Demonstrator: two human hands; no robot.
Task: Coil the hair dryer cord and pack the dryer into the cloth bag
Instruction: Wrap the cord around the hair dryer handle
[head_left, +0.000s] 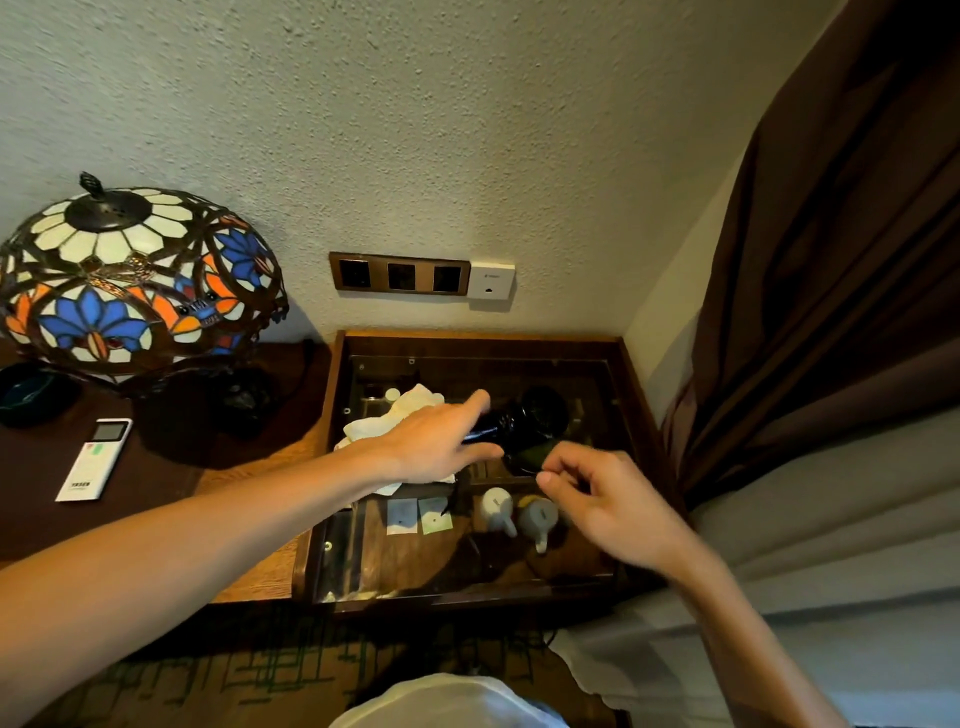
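Glass-topped wooden case (636, 395) against textured wall; stained-glass lamp (135, 280) at nine o'clock. Your left hand (436, 441) grips the black dryer (524, 421); right hand (608, 499) pinches, perhaps cord.

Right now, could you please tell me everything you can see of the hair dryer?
The hair dryer is glossy black, apparently plastic, lying on its side on the glass-topped case. Its round barrel end points right, toward the wall. The left hand grips its handle beside the white cloth bag; the right hand pinches something thin beside it, probably the cord.
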